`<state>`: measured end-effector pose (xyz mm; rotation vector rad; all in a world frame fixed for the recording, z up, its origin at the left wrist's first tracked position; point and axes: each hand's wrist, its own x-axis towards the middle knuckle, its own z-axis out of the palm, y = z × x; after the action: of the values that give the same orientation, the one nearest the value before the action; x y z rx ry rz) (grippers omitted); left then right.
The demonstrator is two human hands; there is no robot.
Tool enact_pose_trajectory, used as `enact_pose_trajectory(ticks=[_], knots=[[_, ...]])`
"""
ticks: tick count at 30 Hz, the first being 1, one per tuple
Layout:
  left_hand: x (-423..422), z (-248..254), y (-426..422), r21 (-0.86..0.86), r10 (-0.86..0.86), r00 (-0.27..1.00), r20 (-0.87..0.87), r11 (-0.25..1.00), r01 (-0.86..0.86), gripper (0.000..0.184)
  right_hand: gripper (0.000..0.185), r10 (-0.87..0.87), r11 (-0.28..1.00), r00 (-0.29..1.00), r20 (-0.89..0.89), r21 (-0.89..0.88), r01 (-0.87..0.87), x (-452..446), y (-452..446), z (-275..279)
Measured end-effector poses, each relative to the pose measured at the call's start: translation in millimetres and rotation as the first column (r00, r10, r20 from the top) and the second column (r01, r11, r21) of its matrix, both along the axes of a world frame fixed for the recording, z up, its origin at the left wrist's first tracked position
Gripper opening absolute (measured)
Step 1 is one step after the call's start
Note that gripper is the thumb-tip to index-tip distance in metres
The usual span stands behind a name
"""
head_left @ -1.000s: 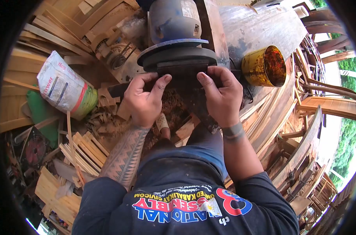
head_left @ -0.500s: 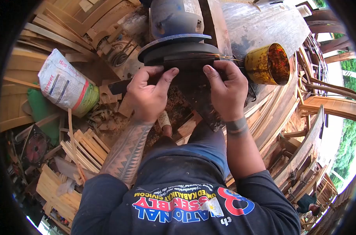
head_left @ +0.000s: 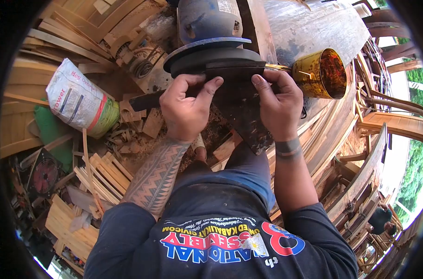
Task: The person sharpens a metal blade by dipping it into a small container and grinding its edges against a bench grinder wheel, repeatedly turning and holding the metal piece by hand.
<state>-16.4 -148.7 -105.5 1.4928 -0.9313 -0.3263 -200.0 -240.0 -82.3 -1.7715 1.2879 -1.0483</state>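
Note:
My left hand [head_left: 187, 106] and my right hand [head_left: 281, 104] pinch the two ends of a dark flat metal blade [head_left: 235, 70], thumbs on the near side. The blade's far edge lies against the face of a dark grinding wheel [head_left: 189, 62] with a blue-grey rim behind it. A dusty blue motor [head_left: 207, 23] carries the wheel. Yellow sparks [head_left: 279, 68] stream off the blade's right end toward a yellow-stained can [head_left: 311, 76]. My fingers behind the blade are partly hidden. Below it hangs a dark board or plate [head_left: 246, 118].
A white feed sack [head_left: 79, 95] stands at left, above stacked wood strips [head_left: 102, 174]. Scrap wood and sawdust lie around my feet. Long planks [head_left: 323, 135] run along the right. Another person [head_left: 381, 221] is at the far lower right.
Both hands and the blade have slid a little to the right along the wheel. More sparks now reach the can, which glows brighter. The distant person has shifted.

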Motion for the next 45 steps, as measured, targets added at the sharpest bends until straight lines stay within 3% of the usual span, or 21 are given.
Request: enact_pose_trajectory(ticks=[15,21,24,36,39,45], knots=[[21,10,19,0.09,-0.006,0.999,0.054,0.996,0.001,0.029,0.027,0.02,1.0,0.999,-0.03,0.011,-0.02,23,12,4],[30,-1,21,0.015,0.049,0.997,0.064,0.999,-0.05,0.029,0.028,0.031,0.999,0.999,-0.042,0.014,-0.031,30,17,1],[33,2,28,0.088,0.025,1.0,0.012,0.996,-0.026,0.029,0.028,0.038,0.999,0.998,-0.054,0.004,-0.038,35,19,3],[43,4,36,0.088,0.025,0.999,-0.03,0.996,-0.023,0.03,0.025,0.072,0.997,0.993,-0.098,-0.029,-0.075,48,26,12],[41,6,32,0.032,0.065,0.996,0.066,0.997,-0.067,0.029,0.023,0.062,0.998,0.991,-0.121,-0.024,-0.065,47,27,14],[32,1,25,0.053,0.045,0.999,0.0,0.998,-0.045,0.03,0.027,0.035,0.999,0.996,-0.086,0.028,-0.032,35,20,6]])
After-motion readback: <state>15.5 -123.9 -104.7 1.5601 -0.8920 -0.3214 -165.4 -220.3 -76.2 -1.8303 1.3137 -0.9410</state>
